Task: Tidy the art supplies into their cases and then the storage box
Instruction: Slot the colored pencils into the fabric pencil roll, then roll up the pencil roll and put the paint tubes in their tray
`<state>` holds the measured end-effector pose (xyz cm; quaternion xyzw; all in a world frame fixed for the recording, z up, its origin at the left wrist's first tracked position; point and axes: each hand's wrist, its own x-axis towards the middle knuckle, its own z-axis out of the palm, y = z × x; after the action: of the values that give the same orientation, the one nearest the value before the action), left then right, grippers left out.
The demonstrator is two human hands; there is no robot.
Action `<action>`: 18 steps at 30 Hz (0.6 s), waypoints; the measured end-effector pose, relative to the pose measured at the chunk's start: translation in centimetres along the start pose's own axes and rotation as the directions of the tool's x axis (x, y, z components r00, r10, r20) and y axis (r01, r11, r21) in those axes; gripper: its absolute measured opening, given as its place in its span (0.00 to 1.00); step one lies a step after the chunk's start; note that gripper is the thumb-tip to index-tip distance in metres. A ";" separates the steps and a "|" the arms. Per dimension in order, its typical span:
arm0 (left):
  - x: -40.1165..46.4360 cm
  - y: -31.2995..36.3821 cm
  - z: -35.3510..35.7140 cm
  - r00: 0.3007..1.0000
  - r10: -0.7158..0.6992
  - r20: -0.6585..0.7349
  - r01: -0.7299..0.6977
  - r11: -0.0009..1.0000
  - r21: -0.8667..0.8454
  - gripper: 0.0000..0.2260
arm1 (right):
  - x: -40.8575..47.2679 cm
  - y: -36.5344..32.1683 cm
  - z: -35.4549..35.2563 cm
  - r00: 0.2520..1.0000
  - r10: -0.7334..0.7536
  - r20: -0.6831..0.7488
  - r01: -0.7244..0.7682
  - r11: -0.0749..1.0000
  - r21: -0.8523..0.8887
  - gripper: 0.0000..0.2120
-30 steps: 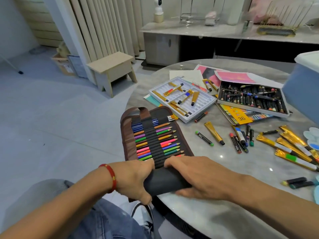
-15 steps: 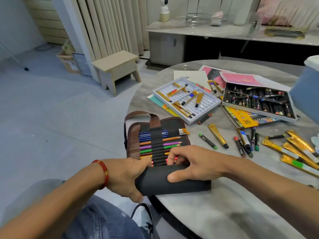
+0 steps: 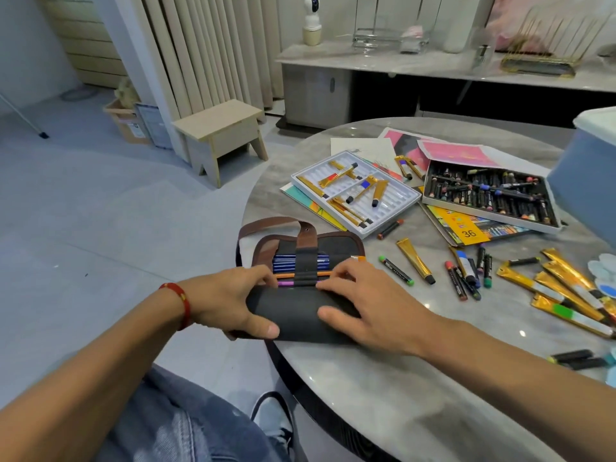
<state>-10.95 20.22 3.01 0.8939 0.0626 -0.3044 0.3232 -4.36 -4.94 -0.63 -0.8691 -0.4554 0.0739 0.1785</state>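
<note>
Mostly rolled pencil case (image 3: pixel 300 315), pencils (image 3: pixel 300 261) largely hidden

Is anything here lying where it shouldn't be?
Yes. Gold paint tubes and oil pastels lie loose on the table, outside their cases. In the white tray, the few tubes lie crooked across the slots.

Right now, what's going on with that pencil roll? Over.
Both hands, left and right, gripping pencil roll, mostly rolled up. Few pencils showing. Brown strap unfastened. Nothing blocking.
</note>
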 end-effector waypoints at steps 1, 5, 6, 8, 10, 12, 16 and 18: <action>0.1 0.0 -0.3 0.999 -0.030 -0.020 0.028 0.996 -0.081 0.27 | -0.5 -0.5 0.4 1.000 -0.020 0.006 0.021 0.994 -0.111 0.36; 0.6 0.4 -1.1 0.974 -0.210 -0.079 0.185 0.950 -0.250 0.26 | -0.1 -0.6 1.5 1.000 -0.005 -0.018 0.002 0.981 -0.193 0.35; 0.7 0.5 -1.0 0.969 -0.212 -0.125 0.185 0.963 -0.196 0.24 | 0.5 -0.2 1.0 1.000 0.020 -0.003 -0.020 0.990 -0.136 0.32; 0.5 0.7 -0.5 0.949 -0.036 -0.312 0.094 0.980 0.173 0.24 | 1.6 0.2 -0.9 0.992 0.089 0.088 -0.091 0.996 0.022 0.29; 0.1 0.9 1.2 0.896 0.295 -0.331 -0.071 0.833 0.549 0.32 | 1.9 0.7 -2.4 0.965 0.152 0.215 -0.198 0.957 0.213 0.26; 0.0 1.3 2.5 0.887 0.403 -0.226 -0.145 0.707 0.692 0.37 | 1.9 1.0 -3.0 0.940 0.167 0.296 -0.268 0.900 0.345 0.20; 2.3 1.8 -0.3 0.942 0.320 -0.101 -0.234 0.843 0.484 0.27 | 1.2 0.5 -2.6 0.975 0.179 0.135 -0.182 0.983 0.011 0.28; 2.8 2.4 -2.7 0.978 0.206 -0.009 -0.192 0.924 0.330 0.26 | 0.8 -0.2 -1.3 0.986 0.143 0.089 -0.125 0.975 -0.185 0.37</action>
<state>-6.56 19.73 4.32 0.9432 -0.0729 -0.2565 0.1980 -3.71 -4.53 0.74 -0.9054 -0.4090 0.0888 0.0708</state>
